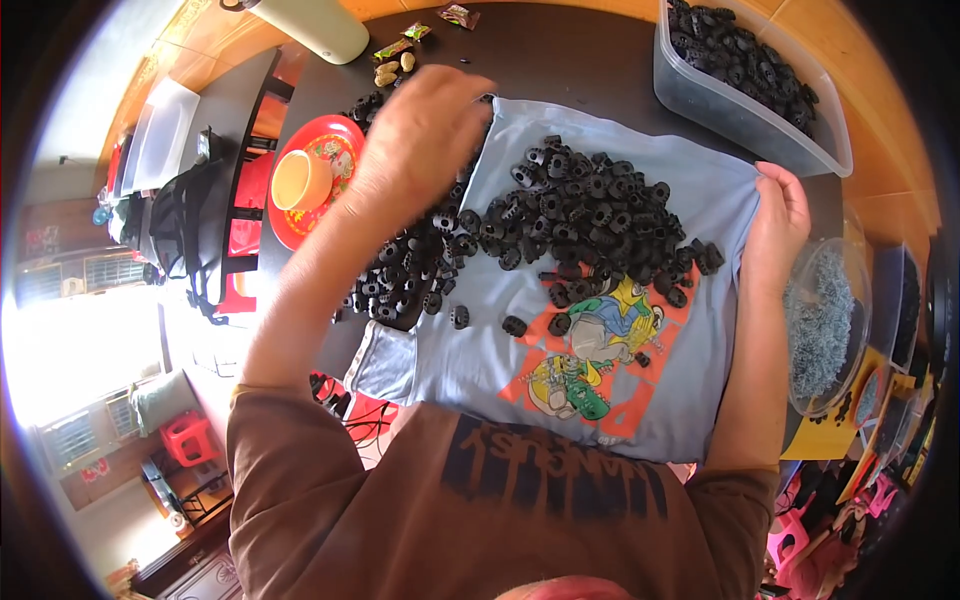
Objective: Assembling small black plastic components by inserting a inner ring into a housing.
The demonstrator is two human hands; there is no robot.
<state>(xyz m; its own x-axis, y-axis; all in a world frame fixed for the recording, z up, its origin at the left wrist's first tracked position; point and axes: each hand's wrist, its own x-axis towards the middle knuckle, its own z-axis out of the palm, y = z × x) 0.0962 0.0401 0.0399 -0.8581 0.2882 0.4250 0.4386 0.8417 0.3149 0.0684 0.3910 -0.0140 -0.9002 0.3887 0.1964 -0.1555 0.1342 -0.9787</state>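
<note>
A light blue T-shirt (pixel 690 370) with a cartoon print on orange lies spread over the dark table. Heaped on its middle are many small black plastic pieces (pixel 600 205) with holes in them, and a few loose ones lie over the print. At the shirt's far right corner, my right hand (pixel 783 205) pinches the cloth between thumb and fingers. My left hand (pixel 430 130) is by the far left corner, above more black pieces (pixel 400 270) on the table; motion smears its fingers, so I cannot tell whether they grip the cloth.
A clear plastic box (pixel 740 130) of black pieces stands at the far right. Left of my forearm, an orange cup (pixel 302 181) sits on a red plate (pixel 335 130). Peanuts (pixel 395 68), wrapped sweets and a pale flask (pixel 315 28) lie beyond. A tub of grey-blue bits (pixel 820 325) is right.
</note>
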